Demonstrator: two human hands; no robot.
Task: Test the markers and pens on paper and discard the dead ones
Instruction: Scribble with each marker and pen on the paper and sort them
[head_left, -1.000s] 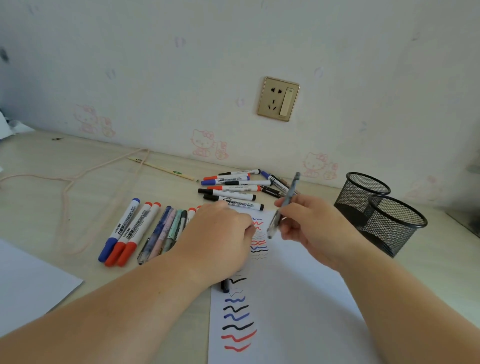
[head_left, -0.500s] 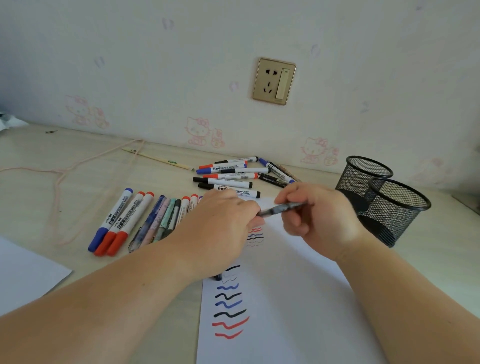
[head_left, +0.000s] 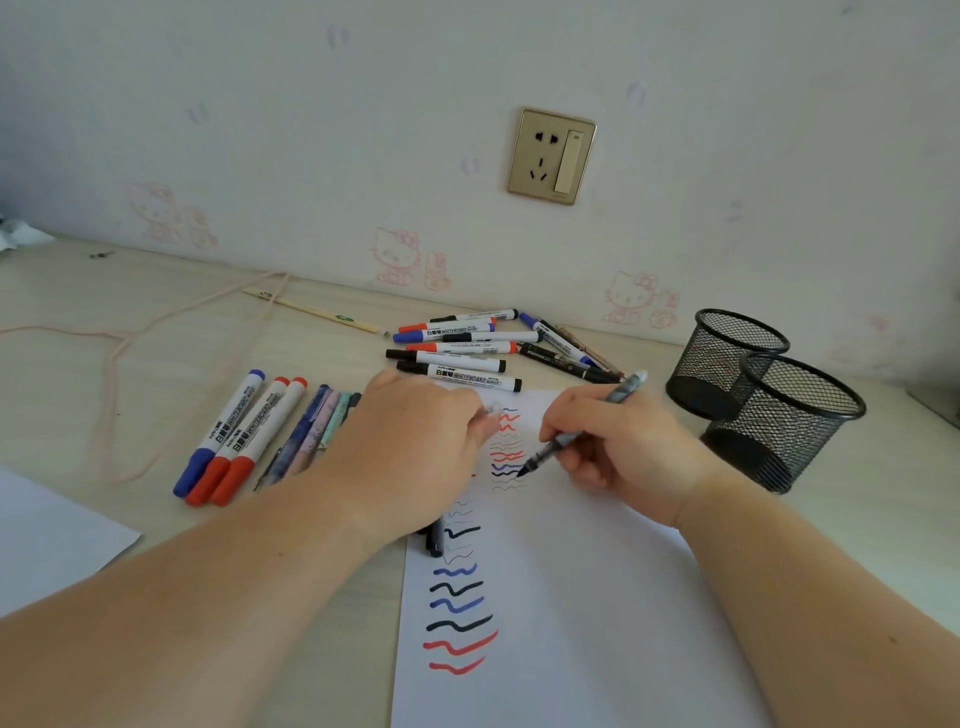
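while the right hand (head_left: 618, 452) is pinching the pen (head_left: 582, 428), tip touching paper (head_left: 571, 597) at 9 o'clock of it, left hand (head_left: 415, 447) is holding something small, unclear what; sheet could be sliding, smearing squiggles.

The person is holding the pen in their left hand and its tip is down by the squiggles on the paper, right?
Not quite. In the head view the pen is held in the right hand, not the left. Its tip is indeed down by the squiggles on the paper. The left hand rests beside them.
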